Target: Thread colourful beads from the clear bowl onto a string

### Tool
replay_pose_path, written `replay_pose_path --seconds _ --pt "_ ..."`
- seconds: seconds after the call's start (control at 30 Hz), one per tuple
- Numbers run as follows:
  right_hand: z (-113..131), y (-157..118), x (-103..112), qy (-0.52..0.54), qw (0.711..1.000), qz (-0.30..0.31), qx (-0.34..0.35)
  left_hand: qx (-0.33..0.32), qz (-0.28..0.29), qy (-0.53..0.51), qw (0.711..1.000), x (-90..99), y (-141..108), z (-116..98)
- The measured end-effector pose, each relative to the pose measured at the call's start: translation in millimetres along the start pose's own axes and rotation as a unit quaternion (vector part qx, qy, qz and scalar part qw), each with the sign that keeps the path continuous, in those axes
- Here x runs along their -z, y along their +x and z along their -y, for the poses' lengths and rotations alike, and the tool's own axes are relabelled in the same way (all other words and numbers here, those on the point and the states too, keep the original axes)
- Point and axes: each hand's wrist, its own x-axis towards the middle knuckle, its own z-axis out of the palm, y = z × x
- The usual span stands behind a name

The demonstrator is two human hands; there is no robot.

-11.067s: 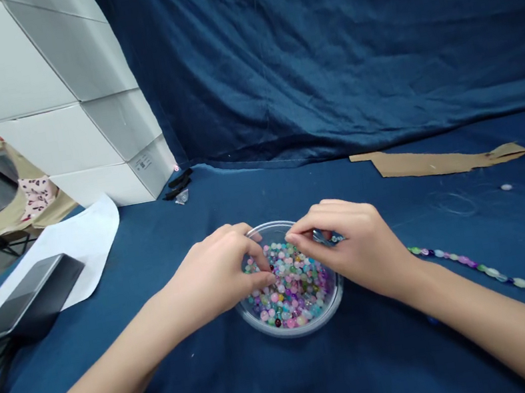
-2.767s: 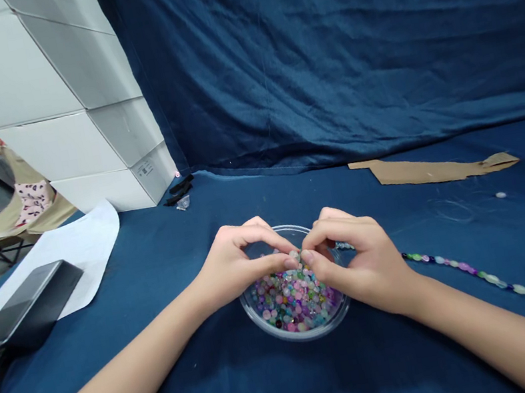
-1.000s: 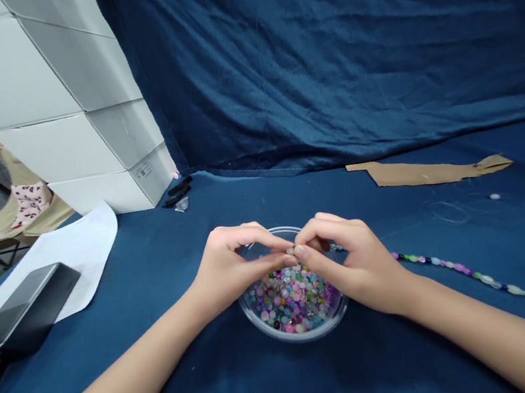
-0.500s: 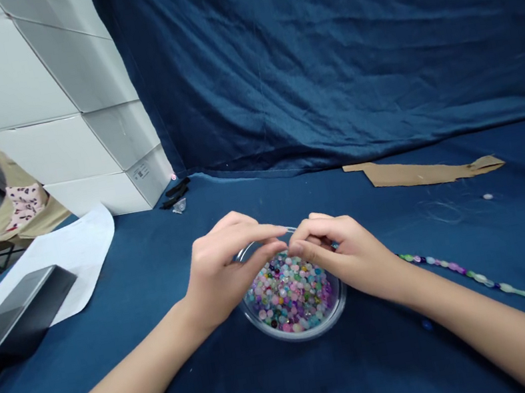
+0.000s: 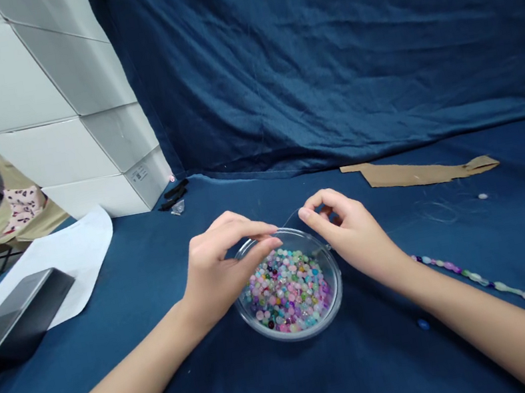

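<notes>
A thin clear thread (image 5: 291,218) runs between my two hands above the far rim of a clear round bowl (image 5: 297,336). Many small coloured beads (image 5: 289,290) fill the bowl. My right hand (image 5: 349,228) pinches the thread between thumb and forefinger, just right of the bowl. My left hand (image 5: 228,263) is over the bowl's left rim, thumb and forefinger nearly together where the thread meets them; anything small between those fingertips is too fine to make out. Beyond my right wrist lies a string of coloured beads (image 5: 483,279), partly hidden by the forearm.
Behind are a torn brown cardboard strip (image 5: 420,170) and a loose pale bead (image 5: 482,196). A blue bead (image 5: 423,325) rests near my right forearm. At left stand a dark device (image 5: 19,314) on white paper (image 5: 84,255) and stacked white boxes (image 5: 56,151).
My right hand has drawn away from the left, up and to the right, so the thread between them now shows. My left hand has barely moved.
</notes>
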Motion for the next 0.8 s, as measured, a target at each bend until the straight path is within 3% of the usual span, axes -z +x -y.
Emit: replay_pose_path --seconds 0.13,0.27,0.53,0.63,0.8 --pt "8 -4 -1 0.074 0.995 0.064 -0.013 -0.003 0.006 0.0 1.0 0.2 0 1" --pt "18 -11 1 0.053 0.989 0.122 0.059 -0.027 0.016 -0.002 1.0 0.7 -1 3" --pt "20 -13 4 -0.082 0.97 0.104 0.202 -0.042 0.072 0.01 0.996 2.5 5 3" --pt "18 -14 3 -0.107 0.971 0.089 0.193 0.027 0.132 0.029 0.99 3.2 6 1" --pt "14 -15 0 -0.108 0.976 0.072 0.176 0.186 0.219 0.082 0.955 5.8 4 0"
